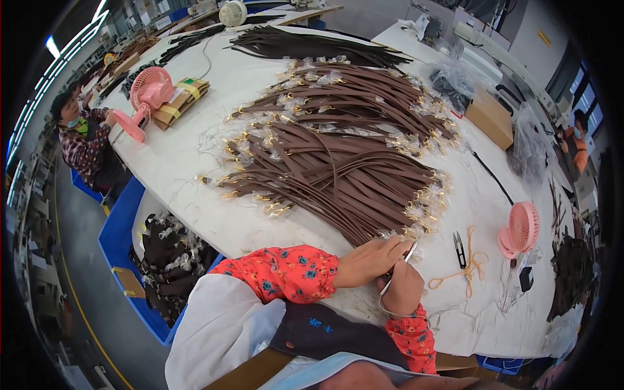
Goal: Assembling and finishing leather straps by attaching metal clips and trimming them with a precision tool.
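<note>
My right hand [403, 289] is closed round a slim silver-edged object [411, 251], seen nearly edge-on, so its kind is unclear. A thin pale cord [385, 309] loops below that hand. My left hand [367, 262] reaches across from the left, its bent fingers meeting the right hand at the slim object; what they grip is hidden. Just beyond both hands lies a large pile of brown straps [325, 162] with gold-coloured clasps and clear plastic wrapping at their ends. Right of my hands are black-handled thread snips [460, 250] and a tangled yellow cord [469, 263].
A pink fan [520, 229] stands at the right; another pink fan [148, 91] is at the far left beside a brown package [182, 103]. Dark straps [312, 45] lie farther back. A blue bin [117, 237] holds more straps. A cardboard box [489, 118] sits right. People sit both sides.
</note>
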